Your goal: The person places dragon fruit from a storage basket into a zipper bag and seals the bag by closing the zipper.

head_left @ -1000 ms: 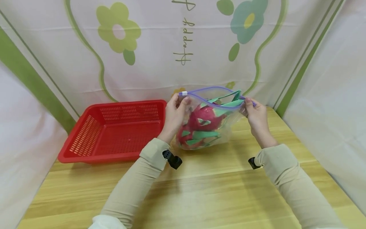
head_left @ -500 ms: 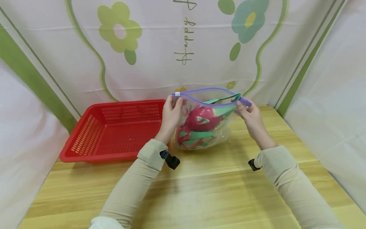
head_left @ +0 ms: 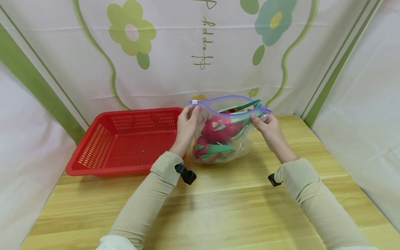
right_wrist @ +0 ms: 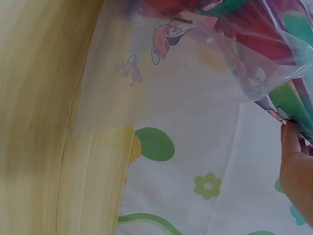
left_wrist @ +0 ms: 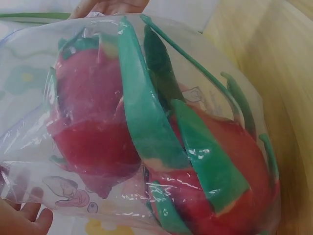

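A clear zip bag (head_left: 242, 149) with a purple slider seal stands on the table, its mouth gaping. Two red dragon fruits with green scales are inside: one upper (head_left: 220, 129), one lower (head_left: 207, 151). In the left wrist view, both the smaller-looking fruit (left_wrist: 98, 117) and the larger-looking one (left_wrist: 210, 171) show through the plastic. My left hand (head_left: 185, 126) pinches the bag's upper left corner just below the white slider (head_left: 194, 102). At the upper right edge, my right hand (head_left: 271, 131) pinches the plastic; long green scale tips poke up to the rim beside it.
Left of the bag sits a red plastic basket (head_left: 142, 170) with perforated walls, close to my left forearm. The wooden table (head_left: 218, 211) runs back to a flower-printed cloth (head_left: 175, 52), and white cloth hangs at both sides.
My right hand has shifted left and a little lower along the bag's rim. The bag's mouth has moved slightly left with both hands, and the slider stays at the left end.
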### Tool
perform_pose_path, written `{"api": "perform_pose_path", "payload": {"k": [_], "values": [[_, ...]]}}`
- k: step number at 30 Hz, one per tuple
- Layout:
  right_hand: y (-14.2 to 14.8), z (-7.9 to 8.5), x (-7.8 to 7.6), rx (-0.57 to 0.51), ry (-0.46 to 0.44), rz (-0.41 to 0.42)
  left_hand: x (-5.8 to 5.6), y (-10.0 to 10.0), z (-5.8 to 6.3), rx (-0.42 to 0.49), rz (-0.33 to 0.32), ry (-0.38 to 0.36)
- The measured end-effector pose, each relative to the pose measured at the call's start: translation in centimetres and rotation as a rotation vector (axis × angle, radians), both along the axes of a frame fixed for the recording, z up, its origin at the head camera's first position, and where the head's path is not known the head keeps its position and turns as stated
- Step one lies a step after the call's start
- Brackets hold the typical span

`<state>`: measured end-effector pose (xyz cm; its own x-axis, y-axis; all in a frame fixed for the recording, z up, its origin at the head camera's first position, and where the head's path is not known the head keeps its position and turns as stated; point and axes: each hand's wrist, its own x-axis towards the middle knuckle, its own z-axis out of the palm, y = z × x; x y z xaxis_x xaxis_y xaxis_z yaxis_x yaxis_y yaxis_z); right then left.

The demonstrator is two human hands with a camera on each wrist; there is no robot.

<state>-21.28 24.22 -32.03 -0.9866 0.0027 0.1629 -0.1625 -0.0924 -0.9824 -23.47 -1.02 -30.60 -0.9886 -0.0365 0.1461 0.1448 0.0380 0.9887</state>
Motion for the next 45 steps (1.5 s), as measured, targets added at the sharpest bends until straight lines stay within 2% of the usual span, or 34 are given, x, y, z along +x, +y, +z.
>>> {"api": "perform_pose_path", "payload": {"k": [6, 13, 19, 23, 25, 28, 32, 34, 38, 41, 45], "values": [[-0.1, -0.3, -0.1, 0.055, -0.036, -0.012, -0.5, -0.3, -0.6, 0.084, -0.012, -0.04], [-0.1, -0.6, -0.2, 0.045, -0.062, -0.046, -0.7, -0.4, -1.3, 0.189, -0.014, -0.052], [0.2, -0.6, -0.6, -0.088, 0.044, -0.138, -0.7, -0.6, -1.4, 0.185, 0.017, -0.042], [0.5, -0.3, -1.0, -0.153, 0.087, -0.125, -0.8, -0.7, -1.5, 0.197, 0.015, -0.042], [0.6, -0.1, -1.1, -0.147, 0.086, -0.117, -0.8, -0.7, -1.5, 0.213, 0.008, -0.038], [0.7, 0.2, -1.1, -0.109, 0.07, -0.142, -0.8, -0.7, -1.4, 0.211, 0.016, -0.031], [0.6, 0.6, -1.2, -0.11, 0.052, -0.17, -0.8, -0.9, -1.4, 0.191, 0.027, -0.023], [0.5, 0.8, -1.2, -0.127, 0.049, -0.162, -0.8, -0.9, -1.3, 0.19, 0.023, -0.019], [0.3, 1.2, -1.3, -0.14, 0.016, -0.076, -0.8, -0.9, -1.3, 0.197, 0.014, -0.021], [0.2, 1.3, -1.3, -0.127, -0.022, -0.015, -0.7, -1.0, -1.3, 0.203, 0.006, -0.019], [0.3, 1.3, -1.2, -0.069, -0.059, 0.005, -0.6, -1.1, -1.3, 0.206, -0.012, -0.01]]}}
